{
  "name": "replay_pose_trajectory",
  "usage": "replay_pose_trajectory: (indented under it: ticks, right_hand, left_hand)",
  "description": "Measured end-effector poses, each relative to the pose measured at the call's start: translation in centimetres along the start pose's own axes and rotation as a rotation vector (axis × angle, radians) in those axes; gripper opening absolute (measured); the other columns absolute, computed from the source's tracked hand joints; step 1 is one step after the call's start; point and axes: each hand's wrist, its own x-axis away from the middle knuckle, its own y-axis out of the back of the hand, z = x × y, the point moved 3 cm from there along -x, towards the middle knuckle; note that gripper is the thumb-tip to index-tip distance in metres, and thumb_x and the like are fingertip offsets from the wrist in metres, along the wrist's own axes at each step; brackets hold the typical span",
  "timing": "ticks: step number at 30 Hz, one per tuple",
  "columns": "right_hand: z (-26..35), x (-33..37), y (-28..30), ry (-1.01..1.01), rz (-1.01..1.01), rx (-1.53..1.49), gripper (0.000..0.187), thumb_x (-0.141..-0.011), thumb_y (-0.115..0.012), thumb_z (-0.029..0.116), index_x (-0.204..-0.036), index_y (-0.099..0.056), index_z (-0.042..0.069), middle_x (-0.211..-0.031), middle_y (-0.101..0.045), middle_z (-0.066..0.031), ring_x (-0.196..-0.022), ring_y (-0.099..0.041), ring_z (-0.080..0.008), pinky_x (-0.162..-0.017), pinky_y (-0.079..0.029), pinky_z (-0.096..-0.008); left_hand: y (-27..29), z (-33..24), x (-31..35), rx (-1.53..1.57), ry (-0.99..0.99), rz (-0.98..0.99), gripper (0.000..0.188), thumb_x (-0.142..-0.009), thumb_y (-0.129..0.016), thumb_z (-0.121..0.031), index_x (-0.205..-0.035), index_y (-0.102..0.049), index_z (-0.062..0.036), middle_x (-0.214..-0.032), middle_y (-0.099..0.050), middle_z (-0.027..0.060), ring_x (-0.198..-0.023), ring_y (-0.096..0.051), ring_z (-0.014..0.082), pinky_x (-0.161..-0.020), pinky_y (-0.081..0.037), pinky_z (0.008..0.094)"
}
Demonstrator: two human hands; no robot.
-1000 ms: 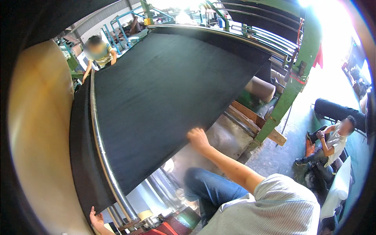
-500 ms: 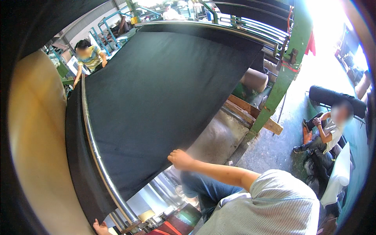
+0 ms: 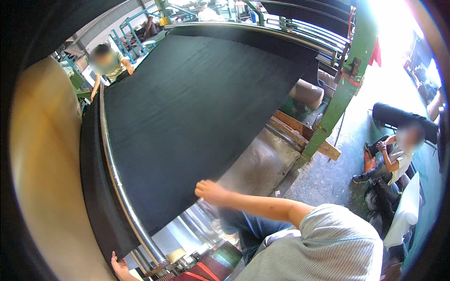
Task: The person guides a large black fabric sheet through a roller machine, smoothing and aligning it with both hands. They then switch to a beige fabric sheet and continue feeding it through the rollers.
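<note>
A wide sheet of black fabric (image 3: 187,117) stretches over the machine from a far roller to a shiny metal bar (image 3: 123,192) on the left, then hangs down past that bar. My right hand (image 3: 209,191) is closed at the sheet's near right edge, gripping it with the fingers curled in. At the lower left, my left hand (image 3: 121,268) has the hanging part's near edge between its fingers, one finger pointing up along the cloth. Across the sheet, a co-worker in a striped top (image 3: 110,65) has both hands at its far left edge.
A large tan curved surface (image 3: 44,164) stands at my left. To the right are a green machine post (image 3: 340,103) and a wooden beam (image 3: 300,131). Beyond them a seated person (image 3: 393,152) is near a black fabric roll (image 3: 404,122) and a white roll (image 3: 403,213).
My right hand has shifted slightly left with the fabric edge. My left hand is a little higher, with one finger more stretched. The co-worker's head and hands have shifted slightly; the view moved a bit.
</note>
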Motion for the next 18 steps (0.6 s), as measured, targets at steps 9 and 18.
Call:
replay_pose_trajectory:
  ticks: [9, 18]
  right_hand:
    - [-9.4, 0.5, 4.6, -0.451, -0.135, 0.327, 0.005, -0.074, -0.055, 0.01, -0.078, -0.058, 0.008, -0.084, -0.056, -0.0084, -0.088, -0.053, -0.025, -0.076, -0.041, -0.0361]
    - [-3.2, 0.6, 1.5, -0.231, 0.009, 0.181, 0.006, -0.076, -0.054, 0.014, -0.077, -0.057, 0.008, -0.079, -0.058, -0.0074, -0.083, -0.056, -0.0231, -0.075, -0.041, -0.035]
  left_hand:
    - [6.0, 1.2, -2.9, 0.224, -0.024, -0.199, 0.032, -0.076, -0.056, -0.023, -0.105, -0.067, -0.0286, -0.083, -0.063, 0.0031, -0.06, -0.054, 0.0162, -0.053, -0.047, 0.0254]
    - [7.5, -0.4, -1.9, 0.137, -0.322, -0.192, 0.01, -0.079, -0.056, -0.025, -0.086, -0.058, -0.0186, -0.119, -0.056, -0.0068, -0.08, -0.052, 0.0146, -0.06, -0.046, 0.0269]
